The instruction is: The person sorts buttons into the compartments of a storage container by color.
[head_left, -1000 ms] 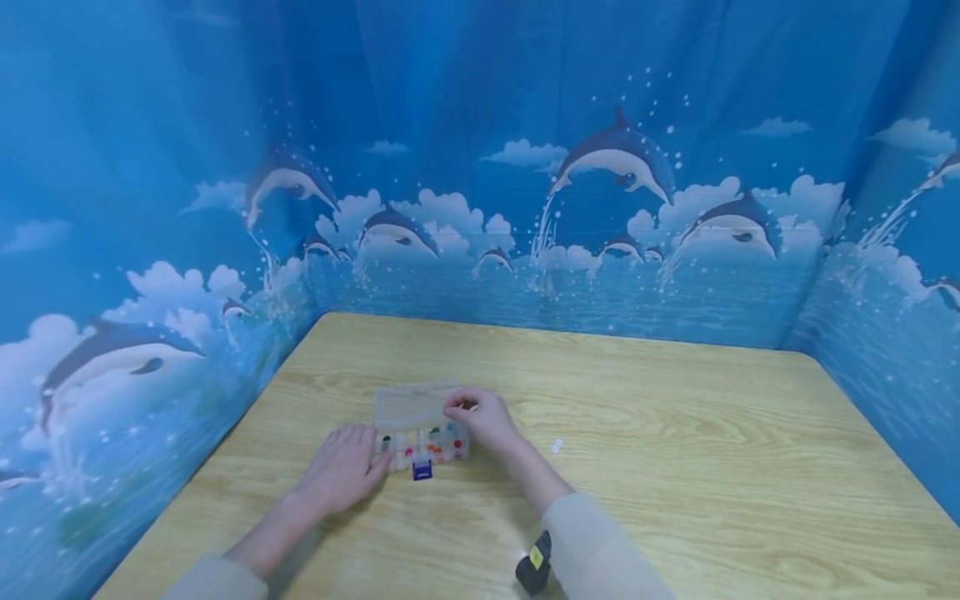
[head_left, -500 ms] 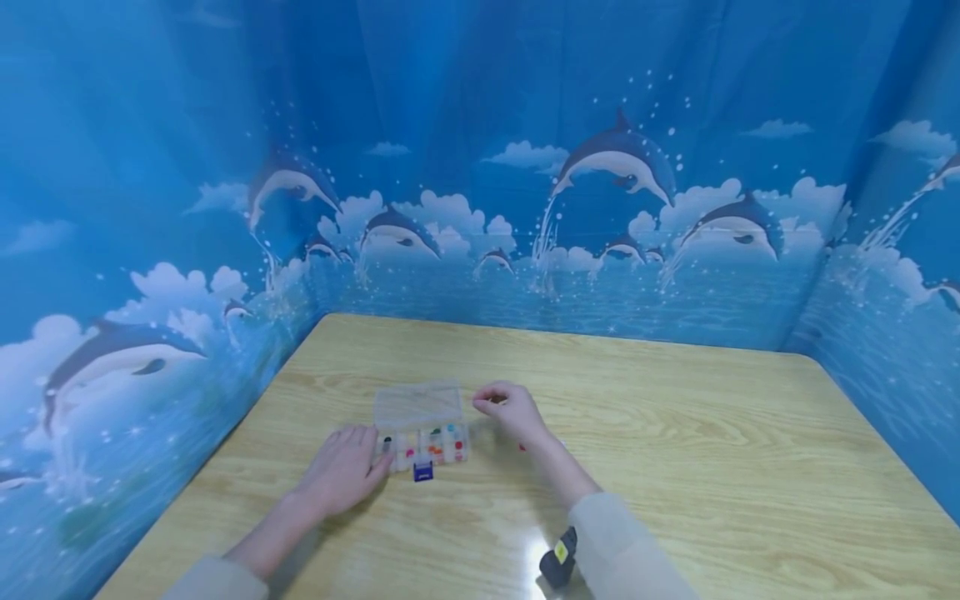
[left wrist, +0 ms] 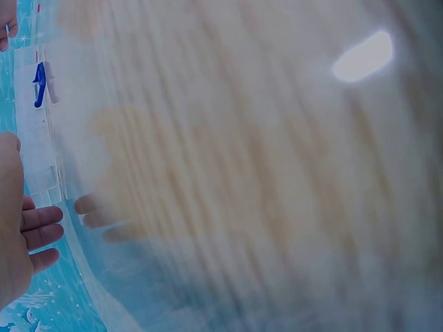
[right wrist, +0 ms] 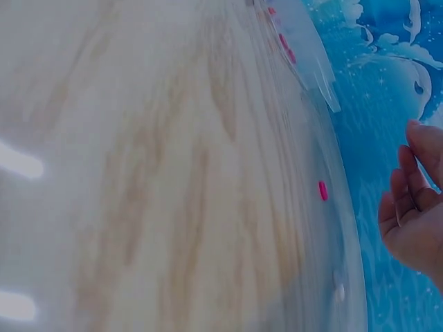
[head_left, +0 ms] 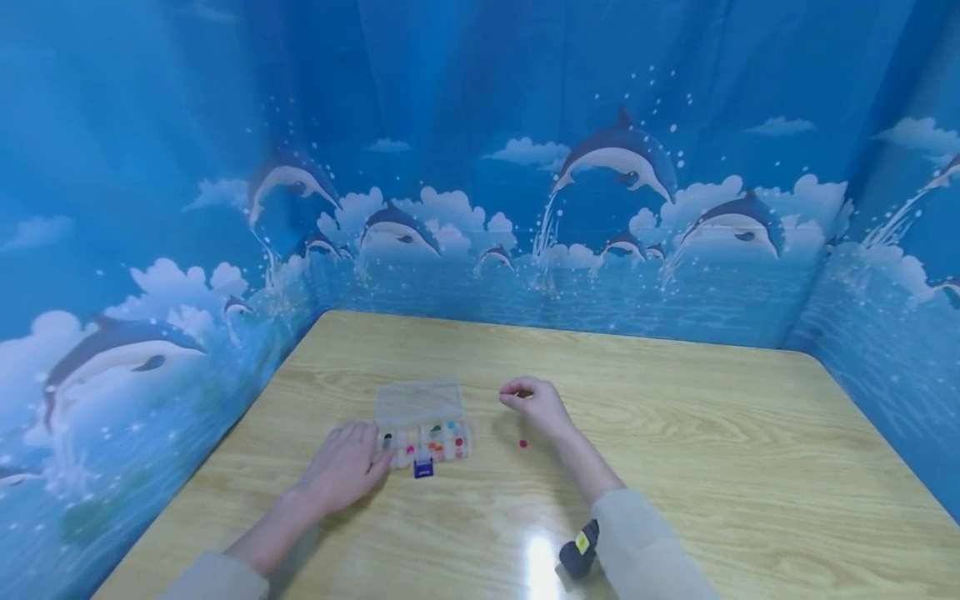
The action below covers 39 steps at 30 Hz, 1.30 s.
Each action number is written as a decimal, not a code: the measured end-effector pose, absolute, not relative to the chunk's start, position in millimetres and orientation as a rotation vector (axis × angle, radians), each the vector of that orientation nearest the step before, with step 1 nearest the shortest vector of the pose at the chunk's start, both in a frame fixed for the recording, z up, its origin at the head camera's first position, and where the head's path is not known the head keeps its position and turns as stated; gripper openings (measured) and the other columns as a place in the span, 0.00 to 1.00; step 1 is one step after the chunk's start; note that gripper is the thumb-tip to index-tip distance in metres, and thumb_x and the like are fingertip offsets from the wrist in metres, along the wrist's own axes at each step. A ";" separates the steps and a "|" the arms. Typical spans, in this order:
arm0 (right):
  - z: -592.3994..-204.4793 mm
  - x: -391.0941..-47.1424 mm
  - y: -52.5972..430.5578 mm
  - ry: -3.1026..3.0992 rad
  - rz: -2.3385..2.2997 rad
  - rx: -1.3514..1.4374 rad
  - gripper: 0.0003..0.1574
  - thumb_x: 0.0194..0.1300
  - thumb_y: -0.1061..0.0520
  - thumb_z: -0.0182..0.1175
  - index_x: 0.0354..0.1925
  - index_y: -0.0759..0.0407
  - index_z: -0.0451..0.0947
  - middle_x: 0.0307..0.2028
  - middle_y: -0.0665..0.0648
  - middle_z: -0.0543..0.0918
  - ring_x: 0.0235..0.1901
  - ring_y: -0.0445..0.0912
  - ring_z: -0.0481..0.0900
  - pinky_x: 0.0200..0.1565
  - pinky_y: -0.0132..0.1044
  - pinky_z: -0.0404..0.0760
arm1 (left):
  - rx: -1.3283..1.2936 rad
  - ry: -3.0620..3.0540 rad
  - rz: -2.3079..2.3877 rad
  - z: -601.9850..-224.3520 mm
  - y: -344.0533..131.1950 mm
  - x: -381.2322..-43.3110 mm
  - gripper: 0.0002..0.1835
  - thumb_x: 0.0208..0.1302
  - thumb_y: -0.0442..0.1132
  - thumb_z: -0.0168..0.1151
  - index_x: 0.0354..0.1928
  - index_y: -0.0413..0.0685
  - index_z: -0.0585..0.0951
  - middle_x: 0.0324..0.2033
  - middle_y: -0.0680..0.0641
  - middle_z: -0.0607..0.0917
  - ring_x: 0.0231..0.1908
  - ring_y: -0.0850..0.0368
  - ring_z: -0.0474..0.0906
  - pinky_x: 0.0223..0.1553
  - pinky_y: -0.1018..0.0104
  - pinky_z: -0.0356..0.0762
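A clear plastic compartment box (head_left: 442, 454) with a blue latch (head_left: 423, 468) lies on the table, its transparent lid (head_left: 418, 402) folded back. Small coloured pieces sit in its compartments. My left hand (head_left: 345, 467) rests against the box's left end, fingers extended and thumb at the front corner. To the right of the box my right hand (head_left: 542, 408) is above the table, fingers loosely bent, thumb near the index finger. Nothing shows between its fingertips in the right wrist view. A small pink-red disc (head_left: 522, 443) lies on the table just below this hand.
A small whitish piece (right wrist: 339, 290) lies on the table in the right wrist view. The wood-grain table (head_left: 712, 450) stretches to the right. A blue curtain (head_left: 480, 167) printed with dolphins stands round its back and sides. A black wrist device (head_left: 579, 550) is by my right sleeve.
My right hand has moved right, away from the box and its lid. The pink-red disc, hidden before, now shows; the white pieces seen earlier are behind the forearm. My left hand stays put.
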State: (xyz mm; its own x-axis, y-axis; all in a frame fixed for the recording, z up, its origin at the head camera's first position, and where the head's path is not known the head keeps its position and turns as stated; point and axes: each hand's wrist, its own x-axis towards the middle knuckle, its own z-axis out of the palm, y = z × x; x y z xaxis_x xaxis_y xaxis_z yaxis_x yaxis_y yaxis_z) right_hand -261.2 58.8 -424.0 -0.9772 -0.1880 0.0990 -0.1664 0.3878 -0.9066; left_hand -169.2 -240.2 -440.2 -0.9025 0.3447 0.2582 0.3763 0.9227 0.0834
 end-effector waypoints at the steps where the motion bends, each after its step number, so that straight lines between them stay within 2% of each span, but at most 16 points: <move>1: -424.8 -261.9 61.2 2.603 -1.687 -0.327 0.08 0.58 0.61 0.63 0.37 0.63 0.81 0.37 0.55 0.81 0.39 0.47 0.75 0.36 0.35 0.75 | -0.540 -2.846 -0.191 -440.1 -240.2 -169.4 0.16 0.66 0.49 0.52 0.36 0.40 0.71 0.33 0.41 0.76 0.40 0.44 0.73 0.48 0.49 0.70; 18: -435.6 -266.0 91.5 2.645 -1.569 -0.349 0.09 0.59 0.60 0.63 0.39 0.61 0.82 0.39 0.54 0.80 0.41 0.47 0.75 0.38 0.36 0.74 | -0.532 -2.857 -0.184 -437.4 -238.7 -168.7 0.15 0.64 0.48 0.54 0.35 0.41 0.70 0.33 0.41 0.76 0.41 0.44 0.73 0.47 0.50 0.70; 30: -441.8 -260.6 100.4 2.599 -1.432 -0.462 0.08 0.58 0.61 0.63 0.38 0.63 0.81 0.34 0.52 0.80 0.36 0.45 0.75 0.40 0.36 0.75 | -0.540 -2.851 -0.184 -437.0 -239.5 -168.7 0.15 0.65 0.48 0.54 0.35 0.41 0.70 0.33 0.42 0.76 0.40 0.45 0.73 0.46 0.50 0.70; 34: -442.2 -260.5 103.0 2.564 -1.392 -0.527 0.09 0.58 0.61 0.63 0.38 0.63 0.81 0.34 0.52 0.80 0.37 0.45 0.75 0.42 0.37 0.75 | -0.543 -2.842 -0.175 -436.8 -239.6 -169.4 0.14 0.65 0.48 0.54 0.34 0.42 0.70 0.31 0.43 0.75 0.38 0.46 0.73 0.45 0.51 0.71; 39: -442.8 -259.3 106.3 2.475 -1.372 -0.564 0.08 0.57 0.61 0.64 0.37 0.63 0.81 0.35 0.53 0.80 0.35 0.45 0.75 0.39 0.38 0.75 | -0.544 -2.841 -0.164 -436.4 -239.5 -169.4 0.14 0.64 0.48 0.54 0.34 0.42 0.70 0.30 0.43 0.75 0.38 0.45 0.73 0.44 0.51 0.71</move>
State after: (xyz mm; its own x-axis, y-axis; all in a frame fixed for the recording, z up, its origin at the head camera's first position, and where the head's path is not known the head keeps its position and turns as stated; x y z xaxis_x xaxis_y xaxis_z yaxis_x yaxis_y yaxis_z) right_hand -259.3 106.3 -442.8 -0.8922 -0.4504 -0.0345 -0.2094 0.4799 -0.8520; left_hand -169.4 -239.5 -436.4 -0.9010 0.3490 0.2577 0.3762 0.9243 0.0637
